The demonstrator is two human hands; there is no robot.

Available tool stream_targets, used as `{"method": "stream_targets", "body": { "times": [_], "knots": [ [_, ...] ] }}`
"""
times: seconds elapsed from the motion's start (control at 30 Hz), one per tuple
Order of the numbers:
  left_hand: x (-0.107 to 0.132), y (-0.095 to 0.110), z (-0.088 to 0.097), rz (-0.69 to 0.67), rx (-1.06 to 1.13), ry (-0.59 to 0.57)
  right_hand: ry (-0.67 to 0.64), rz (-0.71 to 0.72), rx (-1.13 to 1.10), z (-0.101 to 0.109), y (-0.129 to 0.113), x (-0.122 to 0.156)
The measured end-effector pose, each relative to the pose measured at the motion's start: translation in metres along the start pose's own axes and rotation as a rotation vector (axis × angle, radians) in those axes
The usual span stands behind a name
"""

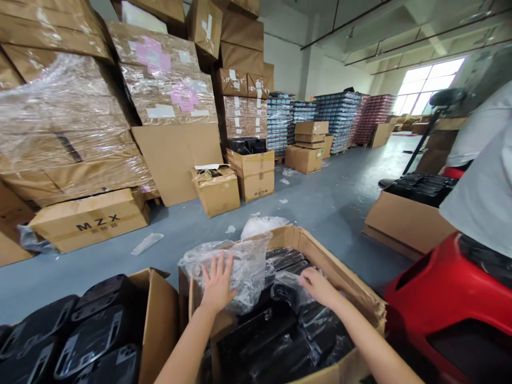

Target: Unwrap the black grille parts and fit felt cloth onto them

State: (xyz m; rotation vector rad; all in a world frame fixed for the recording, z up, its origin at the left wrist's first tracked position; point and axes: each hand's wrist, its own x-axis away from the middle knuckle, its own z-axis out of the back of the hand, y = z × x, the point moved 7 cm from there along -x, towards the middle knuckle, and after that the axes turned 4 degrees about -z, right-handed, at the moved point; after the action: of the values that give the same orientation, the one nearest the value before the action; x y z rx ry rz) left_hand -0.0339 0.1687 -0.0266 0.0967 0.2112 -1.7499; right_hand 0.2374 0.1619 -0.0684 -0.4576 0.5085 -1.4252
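An open cardboard box (344, 282) in front of me is packed with black items wrapped in clear plastic. My left hand (217, 282) lies flat, fingers spread, on a bunch of crumpled clear plastic (244, 261) at the box's left rim. My right hand (316, 284) is curled, fingers closed on the plastic wrap (288, 285) of a black item inside the box.
At lower left stands a second open box (160, 320) of black plastic parts (80, 330). A red stool (444, 304) and a person in a grey shirt (484, 181) are at right. Wrapped carton stacks (80, 117) line the left; small boxes (218, 189) sit on the grey floor.
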Motion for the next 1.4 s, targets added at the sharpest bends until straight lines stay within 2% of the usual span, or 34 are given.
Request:
{"method": "stream_targets", "body": {
  "times": [0.07, 0.17, 0.23, 0.3, 0.37, 0.4, 0.47, 0.53, 0.6, 0.63, 0.7, 0.77, 0.8, 0.83, 0.87, 0.9, 0.93, 1.0, 1.07, 1.13, 1.2, 1.4],
  "knots": [
    [-0.011, -0.002, -0.002, -0.013, 0.087, -0.097, -0.045, -0.045, -0.243, 0.004, 0.001, 0.004],
    [-0.011, 0.004, -0.007, -0.019, 0.166, -0.252, -0.092, -0.206, -0.923, 0.013, 0.013, 0.007],
    [0.0, 0.017, -0.014, -0.081, 0.163, -0.335, -0.003, -0.205, -1.283, 0.025, 0.012, -0.001],
    [0.015, 0.029, -0.022, -0.133, 0.161, -0.384, 0.159, -0.091, -1.406, 0.034, -0.002, -0.016],
    [0.03, 0.04, -0.027, -0.177, 0.162, -0.417, 0.212, 0.048, -1.167, 0.025, -0.04, -0.033],
    [0.036, 0.045, -0.029, -0.209, 0.159, -0.434, 0.181, 0.1, -0.965, 0.01, -0.065, -0.04],
    [0.046, 0.051, -0.031, -0.262, 0.136, -0.472, 0.049, 0.159, -0.591, -0.035, -0.113, -0.047],
    [0.053, 0.049, -0.031, -0.27, 0.089, -0.505, -0.072, 0.184, -0.409, -0.079, -0.147, -0.044],
    [0.056, 0.037, -0.03, -0.213, 0.026, -0.501, -0.156, 0.205, -0.327, -0.108, -0.166, -0.036],
    [0.056, 0.027, -0.03, -0.162, -0.01, -0.477, -0.193, 0.221, -0.287, -0.116, -0.171, -0.033],
    [0.055, 0.006, -0.028, -0.034, -0.087, -0.383, -0.21, 0.297, -0.243, -0.115, -0.173, -0.029],
    [0.054, -0.013, -0.026, 0.105, -0.141, -0.277, -0.092, 0.344, -0.202, -0.092, -0.161, -0.033],
    [0.053, -0.02, -0.025, 0.159, -0.149, -0.236, -0.007, 0.306, -0.146, -0.077, -0.148, -0.037],
    [0.052, -0.025, -0.025, 0.199, -0.146, -0.206, 0.081, 0.222, -0.07, -0.063, -0.129, -0.041],
    [0.051, -0.028, -0.024, 0.226, -0.135, -0.188, 0.134, 0.081, 0.04, -0.053, -0.104, -0.044],
    [0.05, -0.029, -0.024, 0.241, -0.122, -0.181, 0.122, -0.07, 0.17, -0.048, -0.077, -0.045],
    [0.048, -0.029, -0.023, 0.244, -0.109, -0.184, 0.095, -0.151, 0.228, -0.045, -0.054, -0.043],
    [0.045, -0.025, -0.021, 0.245, -0.086, -0.21, 0.001, -0.223, 0.288, -0.051, -0.016, -0.036],
    [0.045, -0.021, -0.02, 0.254, -0.064, -0.254, -0.086, -0.24, 0.306, -0.061, 0.01, -0.028],
    [0.046, -0.017, -0.018, 0.262, -0.047, -0.281, -0.129, -0.228, 0.305, -0.068, 0.024, -0.023],
    [0.048, -0.013, -0.016, 0.267, -0.032, -0.279, -0.126, -0.204, 0.285, -0.067, 0.027, -0.024],
    [0.061, 0.007, -0.021, 0.224, 0.035, -0.28, -0.003, -0.151, 0.096, -0.036, 0.017, -0.031]
  ]
}}
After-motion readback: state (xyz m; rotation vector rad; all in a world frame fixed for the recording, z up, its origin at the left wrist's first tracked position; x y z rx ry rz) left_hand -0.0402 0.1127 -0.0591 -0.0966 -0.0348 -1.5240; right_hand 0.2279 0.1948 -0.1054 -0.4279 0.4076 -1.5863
